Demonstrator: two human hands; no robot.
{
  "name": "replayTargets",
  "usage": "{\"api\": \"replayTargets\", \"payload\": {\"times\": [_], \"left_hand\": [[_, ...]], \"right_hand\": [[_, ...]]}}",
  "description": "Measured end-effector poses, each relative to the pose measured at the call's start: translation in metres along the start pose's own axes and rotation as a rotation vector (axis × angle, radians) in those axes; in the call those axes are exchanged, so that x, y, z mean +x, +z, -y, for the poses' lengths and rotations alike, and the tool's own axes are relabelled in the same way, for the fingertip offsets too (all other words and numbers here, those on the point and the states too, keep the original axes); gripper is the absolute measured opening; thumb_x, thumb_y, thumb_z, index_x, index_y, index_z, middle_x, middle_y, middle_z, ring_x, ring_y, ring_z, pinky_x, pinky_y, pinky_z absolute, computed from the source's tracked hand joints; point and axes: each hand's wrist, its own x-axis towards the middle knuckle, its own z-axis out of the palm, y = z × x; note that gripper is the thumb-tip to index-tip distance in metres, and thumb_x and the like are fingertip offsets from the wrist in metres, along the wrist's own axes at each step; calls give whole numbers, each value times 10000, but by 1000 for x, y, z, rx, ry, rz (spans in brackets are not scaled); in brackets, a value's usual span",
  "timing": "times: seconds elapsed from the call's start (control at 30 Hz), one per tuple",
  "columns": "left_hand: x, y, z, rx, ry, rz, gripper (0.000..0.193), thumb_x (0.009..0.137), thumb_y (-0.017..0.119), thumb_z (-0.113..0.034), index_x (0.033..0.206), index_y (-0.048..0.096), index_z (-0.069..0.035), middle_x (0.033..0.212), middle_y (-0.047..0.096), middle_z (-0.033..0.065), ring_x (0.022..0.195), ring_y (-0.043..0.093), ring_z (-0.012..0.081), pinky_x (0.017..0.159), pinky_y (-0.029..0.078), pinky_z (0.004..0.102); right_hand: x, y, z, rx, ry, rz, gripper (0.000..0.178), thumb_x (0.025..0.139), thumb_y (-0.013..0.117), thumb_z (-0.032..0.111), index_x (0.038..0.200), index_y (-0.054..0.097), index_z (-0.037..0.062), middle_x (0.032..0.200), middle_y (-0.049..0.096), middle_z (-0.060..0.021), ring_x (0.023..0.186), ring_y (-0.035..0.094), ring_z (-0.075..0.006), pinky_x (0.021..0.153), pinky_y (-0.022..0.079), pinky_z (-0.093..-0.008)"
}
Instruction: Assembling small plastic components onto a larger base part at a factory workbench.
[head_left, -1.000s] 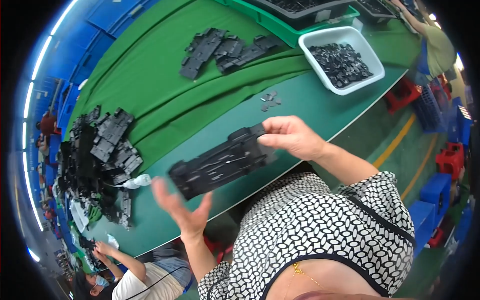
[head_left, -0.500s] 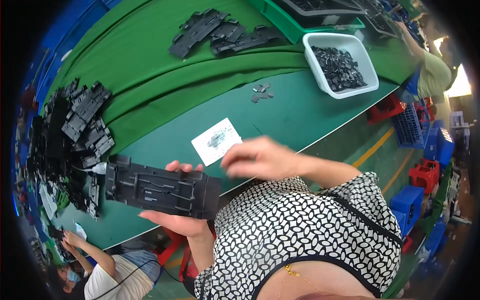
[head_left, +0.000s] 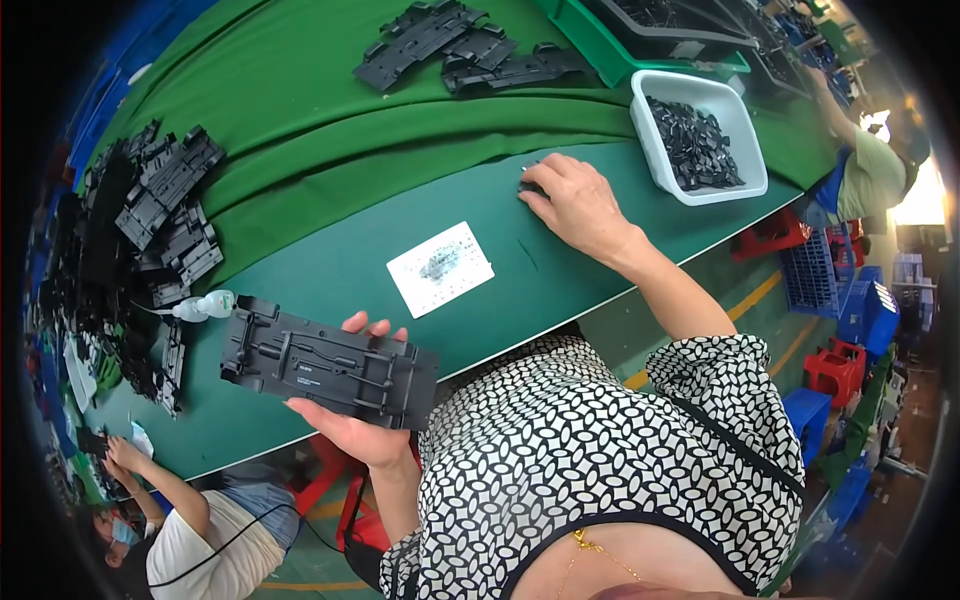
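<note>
In my left hand (head_left: pixel 352 435) lies a black plastic chassis-like part (head_left: pixel 325 366), long and flat with moulded ribs and small pale print. My fingers wrap its far edge and my thumb lies along the near one. Further off to the right, my right hand (head_left: pixel 583 208) reaches down to the green tabletop. Its bent fingertips close around small black plastic pieces (head_left: pixel 525 184), and the hand covers most of that little group. Between the hands rests a white card (head_left: pixel 440 270) with dark smudges and dots. Just beyond the chassis part's left end lies a white squeeze bottle (head_left: pixel 205 306).
A white tub (head_left: pixel 728 108) full of small black pieces stands at the right, beside a green bin (head_left: pixel 615 62). Similar chassis parts form a heap (head_left: pixel 165 200) at the left and a smaller pile (head_left: pixel 425 45) on the green cloth. A co-worker (head_left: pixel 215 540) sits at the lower left.
My right hand has moved away from beside the white card, up and right, onto the small black pieces. The left hand still holds the chassis part, almost in place.
</note>
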Motion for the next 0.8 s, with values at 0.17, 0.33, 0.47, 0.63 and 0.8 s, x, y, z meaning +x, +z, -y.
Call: {"api": "replayTargets", "payload": {"times": [0.17, 0.33, 0.47, 0.63, 0.8], "left_hand": [[-1, -2, 2, 2, -23, -24, 803, 868, 259, -691, 1389, 251, -80, 1263, 449, 210, 1094, 498, 345, 960, 392, 523], [-2, -2, 4, -17, -52, -20, 785, 874, 259, -682, 1387, 254, -88, 1260, 449, 218, 1095, 499, 342, 967, 385, 520], [-2, -1, 2, -25, -58, -29, 766, 876, 264, -677, 1385, 256, -104, 1260, 447, 223, 1092, 503, 339, 965, 387, 517], [-2, -8, 1, -25, -42, -58, 756, 880, 260, -673, 1383, 259, -109, 1254, 452, 223, 1083, 510, 336, 947, 404, 514], [-1, -7, 4, -9, -40, -78, 755, 881, 275, -667, 1390, 256, -109, 1253, 451, 229, 1085, 514, 338, 939, 411, 512]], "right_hand": [[5, -7, -4, 120, 90, 104, 179, 802, 643, 145, 935, 640, 26, 887, 613, -121, 795, 606, -290, 705, 491, -373], [10, -13, -6, 295, 226, 145, 168, 824, 595, 107, 933, 648, -9, 884, 648, -155, 786, 630, -287, 712, 501, -335], [9, -7, -11, 203, 156, 51, 178, 843, 581, 115, 937, 645, -22, 849, 659, -125, 744, 628, -235, 675, 497, -303], [9, -25, 6, 1298, 703, 213, 122, 869, 587, 106, 913, 628, -1, 763, 601, -8, 634, 531, -49, 536, 396, -184], [3, -24, 26, 1365, 766, 363, 157, 861, 599, 129, 931, 622, -9, 745, 602, -23, 614, 548, -57, 525, 399, -172]]}}
